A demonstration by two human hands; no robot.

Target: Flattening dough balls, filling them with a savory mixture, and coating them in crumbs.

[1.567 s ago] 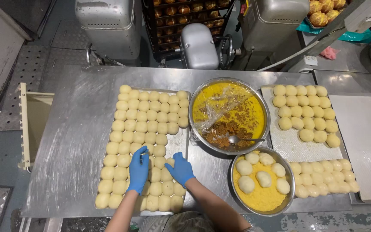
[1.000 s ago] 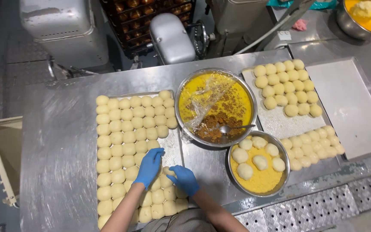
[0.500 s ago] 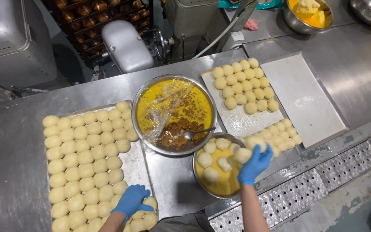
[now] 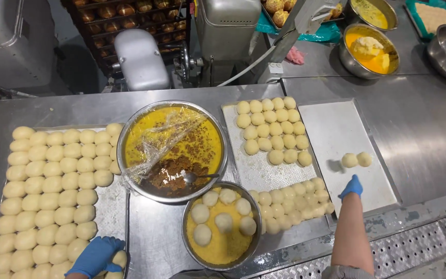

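The right hand (image 4: 351, 187) has moved from the small bowl (image 4: 222, 257) to the empty tray (image 4: 336, 129), fingers loosely curled, holding nothing; the left hand (image 4: 97, 256) still rests spread on dough balls (image 4: 52, 191).

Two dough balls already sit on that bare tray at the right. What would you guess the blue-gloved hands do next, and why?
Probably the right hand swings back to the small bowl for another coated dough ball. It hovers empty over the bare tray, just short of the two placed balls, and several balls sit in the yellow coating. The left hand rests on the raw dough balls.
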